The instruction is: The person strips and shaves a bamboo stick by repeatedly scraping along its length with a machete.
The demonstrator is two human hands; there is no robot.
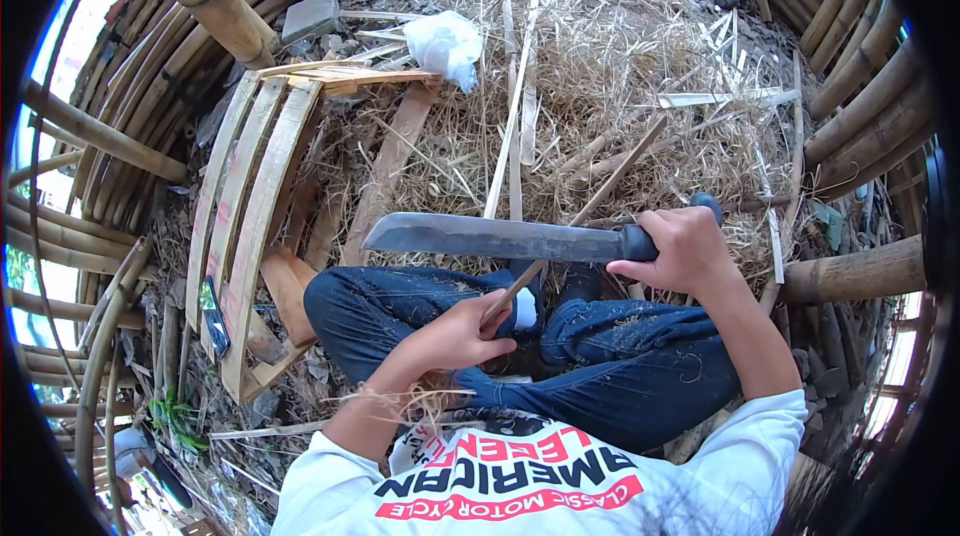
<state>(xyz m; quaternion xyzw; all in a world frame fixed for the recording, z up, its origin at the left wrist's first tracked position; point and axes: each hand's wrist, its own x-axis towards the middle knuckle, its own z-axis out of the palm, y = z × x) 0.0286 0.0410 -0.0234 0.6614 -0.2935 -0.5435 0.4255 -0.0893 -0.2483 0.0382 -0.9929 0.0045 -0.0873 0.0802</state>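
Note:
My right hand (pixel 685 248) is closed around the black handle of a machete (pixel 490 237). Its broad, dark blade points left, level across the view above my crossed legs. In my left hand (pixel 452 338) is the lower end of a thin bamboo strip (pixel 617 176), held between thumb and fingers. The strip slants up and to the right, and the blade overlaps it in this view, hiding a short part. Curly shavings (pixel 415 399) hang by my left wrist.
A slatted wooden crate (pixel 262 186) stands at the left, a dark phone-like object (pixel 213 318) on its slats. Behind it lies a white plastic bag (pixel 445 44). Shavings (pixel 610 66) and long pale strips (pixel 520 76) cover the ground. Bamboo poles (pixel 860 271) enclose both sides.

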